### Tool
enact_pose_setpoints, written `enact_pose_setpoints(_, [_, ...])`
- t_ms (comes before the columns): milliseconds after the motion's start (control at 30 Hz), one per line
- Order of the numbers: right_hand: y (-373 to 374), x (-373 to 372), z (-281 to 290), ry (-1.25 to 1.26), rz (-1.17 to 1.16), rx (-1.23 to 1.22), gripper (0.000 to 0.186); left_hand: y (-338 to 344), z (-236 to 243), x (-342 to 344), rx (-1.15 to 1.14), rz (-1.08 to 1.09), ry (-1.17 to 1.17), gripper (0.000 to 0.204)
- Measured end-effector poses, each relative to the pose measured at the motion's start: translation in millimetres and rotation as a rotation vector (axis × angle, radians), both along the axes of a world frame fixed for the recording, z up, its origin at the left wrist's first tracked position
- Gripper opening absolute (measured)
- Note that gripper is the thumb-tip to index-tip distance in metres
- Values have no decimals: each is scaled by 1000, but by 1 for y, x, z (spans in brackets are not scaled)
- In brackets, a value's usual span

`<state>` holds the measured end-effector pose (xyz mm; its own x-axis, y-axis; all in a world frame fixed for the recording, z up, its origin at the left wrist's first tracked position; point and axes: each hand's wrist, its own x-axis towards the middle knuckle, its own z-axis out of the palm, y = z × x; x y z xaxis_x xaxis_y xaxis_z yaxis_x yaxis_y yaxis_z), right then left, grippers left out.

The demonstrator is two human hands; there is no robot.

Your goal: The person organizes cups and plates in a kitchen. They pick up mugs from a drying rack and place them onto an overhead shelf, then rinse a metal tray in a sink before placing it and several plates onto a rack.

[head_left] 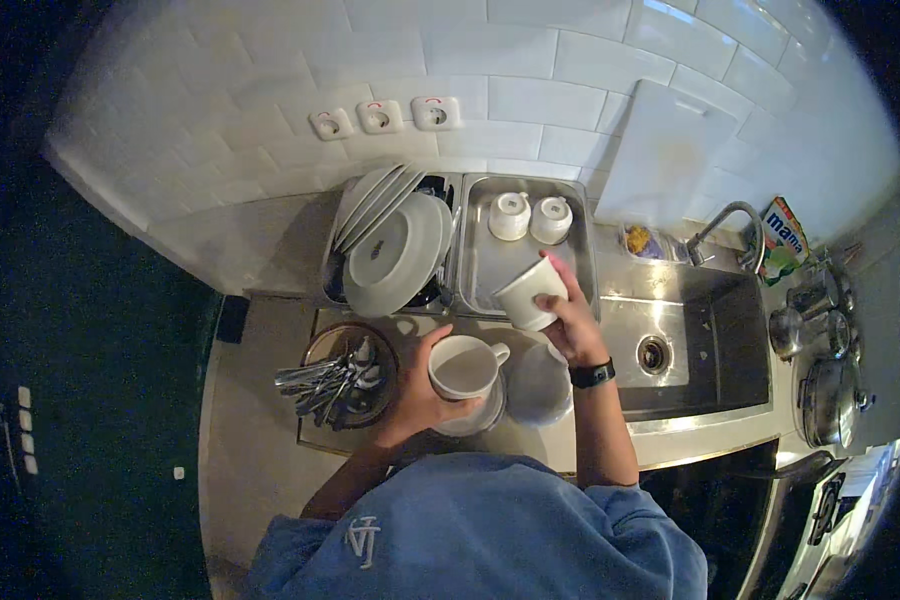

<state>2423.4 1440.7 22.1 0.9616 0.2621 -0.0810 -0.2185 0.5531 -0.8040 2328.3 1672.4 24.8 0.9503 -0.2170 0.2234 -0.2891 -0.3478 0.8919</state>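
My right hand [572, 318] grips a white cup [530, 294], tilted on its side above the front edge of the metal draining tray [485, 275]. Two more white cups [510, 217] stand upside down at the back of that tray. Lower down, my left hand [418, 395] has its thumb and fingers around another white cup [462, 366], upright with its handle to the right. White dishes [482, 420] lie partly hidden under this cup. Beside them, near my right wrist, is a white bowl-like dish [540, 395].
Leaning white plates [395, 255] fill the rack at the left. A round basket [378, 415] of cutlery stands in front of it. To the right are the metal sink [708, 345], its curved tap [725, 222], a lidded pot [828, 405] and a leaning white board [665, 150].
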Motion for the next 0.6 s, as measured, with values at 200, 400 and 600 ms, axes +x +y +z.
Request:
enact_pose_setpoints(200, [22,-6,-3,-145,-96,-82,72,-3,-8,8,-63,-34,29,93])
enact_pose_setpoints(400, [35,-14,10,-251,-103,-182,69,1,-9,14,-64,-21,73,95])
enact_pose_setpoints(600, [53,-26,8,-546,-144,-347,91,-1,-3,14,44,-14,94,97])
